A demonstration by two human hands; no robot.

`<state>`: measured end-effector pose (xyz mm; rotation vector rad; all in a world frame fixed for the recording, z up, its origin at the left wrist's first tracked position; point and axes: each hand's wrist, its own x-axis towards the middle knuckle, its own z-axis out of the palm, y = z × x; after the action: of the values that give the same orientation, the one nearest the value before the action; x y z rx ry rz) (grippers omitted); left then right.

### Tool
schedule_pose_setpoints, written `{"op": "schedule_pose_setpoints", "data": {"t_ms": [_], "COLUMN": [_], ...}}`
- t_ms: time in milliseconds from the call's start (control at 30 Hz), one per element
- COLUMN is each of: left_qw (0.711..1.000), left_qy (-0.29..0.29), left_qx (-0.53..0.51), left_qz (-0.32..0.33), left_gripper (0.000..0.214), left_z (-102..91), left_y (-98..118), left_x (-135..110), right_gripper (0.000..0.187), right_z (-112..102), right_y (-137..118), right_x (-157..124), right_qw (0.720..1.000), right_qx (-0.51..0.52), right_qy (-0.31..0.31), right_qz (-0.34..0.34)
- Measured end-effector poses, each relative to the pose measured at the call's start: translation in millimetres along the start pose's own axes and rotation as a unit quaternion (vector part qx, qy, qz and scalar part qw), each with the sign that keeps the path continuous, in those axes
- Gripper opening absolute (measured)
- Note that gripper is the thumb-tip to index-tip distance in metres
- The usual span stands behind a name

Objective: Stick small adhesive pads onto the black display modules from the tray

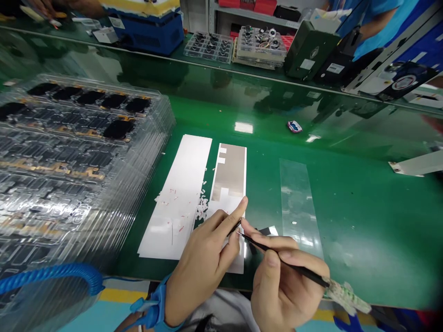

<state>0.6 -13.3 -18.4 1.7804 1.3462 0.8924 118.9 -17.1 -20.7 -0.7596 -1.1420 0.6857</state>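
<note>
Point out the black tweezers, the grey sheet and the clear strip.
black tweezers (256,243): head view, shaft just behind the tip.
grey sheet (232,170): head view, middle of the grey area.
clear strip (296,198): head view, its middle.

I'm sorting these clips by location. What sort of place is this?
Probably an electronics assembly workshop: a glossy green workbench, a tall stack of clear plastic trays holding small dark parts, a blue coiled wrist strap on the left hand, and slim black tweezers in the grip of the right hand.
</note>
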Motion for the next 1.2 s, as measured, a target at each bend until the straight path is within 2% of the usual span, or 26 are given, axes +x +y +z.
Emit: {"op": "schedule_pose_setpoints", "data": {"t_ms": [433, 633, 700, 767, 833, 900, 967, 1033, 1067, 1100, 1200], "left_qw": [1.0, 1.0, 0.998, 0.994, 0.988, 0.98, 0.97, 0.961, 0.958, 0.959, 0.98], "left_qy": [-0.006, 0.011, 0.027, 0.046, 0.069, 0.073, 0.067, 0.066, 0.07, 0.074, 0.088], "left_qx": [0.024, -0.021, -0.055, -0.087, -0.123, -0.168, -0.219, -0.26, -0.27, -0.268, -0.177], "left_qz": [-0.009, -0.012, -0.023, -0.047, -0.065, -0.074, -0.078, -0.072, -0.063, -0.049, 0.019], "left_gripper": [0.058, 0.053, 0.051, 0.049, 0.047, 0.047, 0.052, 0.065, 0.071, 0.074, 0.063], "left_z": [1.2, 0.5, 0.1, 0.2, 0.6, 0.8, 0.2, -1.5, -3.1, -5.5, -19.1], "left_y": [0, -1, 0, 2, 4, 3, 0, -2, -2, 0, 12], "left_x": [1, -5, -9, -14, -17, -17, -11, -4, 0, 2, -5], "right_gripper": [0.028, 0.019, 0.019, 0.02, 0.014, 0.005, 0.011, 0.019, 0.018, 0.021, 0.02], "right_z": [4, -4, -14, -24, -28, -25, -19, -16, -17, -20, -41], "right_y": [2, -5, -9, -14, -18, -18, -10, 7, 20, 33, 74], "right_x": [-3, 7, 18, 29, 38, 48, 66, 97, 119, 143, 220], "right_qw": [0.999, 0.999, 0.997, 0.981, 0.939, 0.894, 0.871, 0.865, 0.866, 0.855, 0.84], "right_qx": [-0.052, -0.01, -0.037, -0.115, -0.194, -0.229, -0.233, -0.262, -0.305, -0.385, -0.484], "right_qy": [0.0, 0.028, -0.019, -0.123, -0.25, -0.347, -0.393, -0.392, -0.363, -0.316, -0.21], "right_qz": [0.003, 0.037, 0.061, 0.097, 0.135, 0.167, 0.179, 0.169, 0.157, 0.144, 0.125]}}
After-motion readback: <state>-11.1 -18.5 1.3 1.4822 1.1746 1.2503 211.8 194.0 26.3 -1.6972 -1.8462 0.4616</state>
